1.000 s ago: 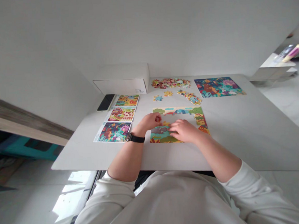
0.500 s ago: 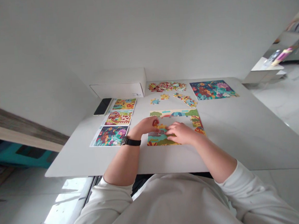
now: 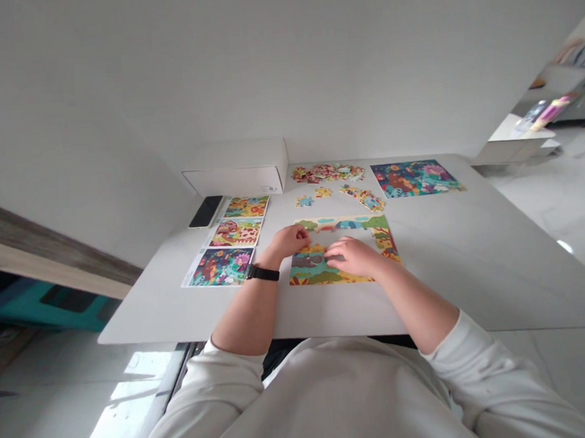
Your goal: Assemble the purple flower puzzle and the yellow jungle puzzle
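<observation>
A partly assembled jigsaw puzzle (image 3: pixel 327 278) with an animal scene lies on the table before me, its border joined around a bare gap in the upper middle. My left hand (image 3: pixel 292 240), with a dark watch on the wrist, is at the puzzle's left side. Its fingers are curled, and whatever they may hold is hidden. Over the puzzle's middle, my right hand (image 3: pixel 353 255) rests with fingers stretched and fingertips on the pieces beside the grey hippo picture (image 3: pixel 308 260). Loose puzzle pieces (image 3: pixel 304 201) and a joined strip of pieces (image 3: pixel 364 198) lie beyond the puzzle.
A heap of pieces (image 3: pixel 327 172) lies at the back by a white box (image 3: pixel 237 181). On the left are a phone (image 3: pixel 206 212) and several picture cards (image 3: pixel 222 266). A finished dark-blue puzzle (image 3: pixel 417 178) lies back right on the white table (image 3: pixel 476 266).
My left hand has lifted back from the puzzle's middle toward its upper left, uncovering the hippo and yellow pieces. The right hand stays nearly in place. The view has shifted slightly.
</observation>
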A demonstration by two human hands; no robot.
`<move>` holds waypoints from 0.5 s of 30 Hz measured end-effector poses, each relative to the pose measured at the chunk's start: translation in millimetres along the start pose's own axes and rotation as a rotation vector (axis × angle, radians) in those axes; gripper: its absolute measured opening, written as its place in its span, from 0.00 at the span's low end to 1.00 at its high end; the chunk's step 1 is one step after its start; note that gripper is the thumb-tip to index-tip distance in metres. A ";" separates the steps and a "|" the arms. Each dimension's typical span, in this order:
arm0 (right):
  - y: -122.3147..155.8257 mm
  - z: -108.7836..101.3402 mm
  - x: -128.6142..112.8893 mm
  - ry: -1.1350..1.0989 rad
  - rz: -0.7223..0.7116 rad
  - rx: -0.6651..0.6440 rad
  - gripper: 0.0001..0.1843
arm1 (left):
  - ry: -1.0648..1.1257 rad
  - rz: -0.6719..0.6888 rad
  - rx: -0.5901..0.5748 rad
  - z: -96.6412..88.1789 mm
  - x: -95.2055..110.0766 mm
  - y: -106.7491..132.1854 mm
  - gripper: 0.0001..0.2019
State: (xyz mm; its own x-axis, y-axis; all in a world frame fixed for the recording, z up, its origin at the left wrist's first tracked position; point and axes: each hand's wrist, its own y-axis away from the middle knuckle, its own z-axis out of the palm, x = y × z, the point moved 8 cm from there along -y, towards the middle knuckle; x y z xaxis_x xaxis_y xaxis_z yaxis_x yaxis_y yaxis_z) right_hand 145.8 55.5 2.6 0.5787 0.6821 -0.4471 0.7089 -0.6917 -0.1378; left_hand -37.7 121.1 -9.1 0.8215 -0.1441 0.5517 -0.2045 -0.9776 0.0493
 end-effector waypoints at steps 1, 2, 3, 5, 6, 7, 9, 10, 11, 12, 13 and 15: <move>-0.3 -0.4 1.6 -0.006 0.002 0.013 0.11 | 0.022 -0.007 0.020 -1.2 -0.9 0.5 0.05; -0.5 -0.8 2.9 -0.010 0.003 0.023 0.11 | 0.052 -0.013 0.037 -2.2 -1.8 0.9 0.06; -0.8 -1.2 3.6 -0.012 0.003 0.031 0.11 | 0.085 -0.019 0.053 -3.4 -2.8 1.4 0.07; -1.4 -1.6 3.6 -0.014 0.000 0.034 0.12 | 0.148 -0.039 0.103 -7.9 -6.0 2.0 0.09; -1.6 -1.7 3.0 -0.013 -0.001 0.032 0.12 | 0.170 -0.053 0.143 -11.9 -8.1 2.3 0.09; -1.8 -1.9 2.3 -0.012 -0.001 0.028 0.12 | 0.183 -0.067 0.195 -17.0 -10.3 2.7 0.10; -2.0 -2.4 1.3 -0.008 0.007 0.022 0.12 | 0.188 -0.092 0.313 -28.6 -14.9 4.4 0.10; -2.0 -2.9 1.2 -0.006 0.014 0.022 0.12 | 0.187 -0.103 0.366 -33.8 -17.1 5.4 0.11; -1.8 -3.3 1.3 -0.004 0.021 0.023 0.12 | 0.191 -0.113 0.409 -37.8 -19.1 6.3 0.13; -1.7 -3.6 1.5 -0.002 0.027 0.025 0.12 | 0.201 -0.118 0.443 -40.8 -20.8 7.1 0.15; -1.5 -3.6 1.6 -0.001 0.030 0.027 0.12 | 0.213 -0.118 0.473 -42.9 -22.0 7.9 0.18; -1.3 -2.7 1.6 0.002 0.030 0.026 0.13 | 0.234 -0.096 0.511 -44.6 -22.2 9.0 0.22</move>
State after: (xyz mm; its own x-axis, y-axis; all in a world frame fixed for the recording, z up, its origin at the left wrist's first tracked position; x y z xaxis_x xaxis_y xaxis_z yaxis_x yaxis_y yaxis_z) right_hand 146.9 58.2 4.5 0.6003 0.6614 -0.4497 0.6807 -0.7177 -0.1468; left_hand -81.5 122.4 16.2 0.6720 -0.0705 0.7372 0.1962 -0.9429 -0.2690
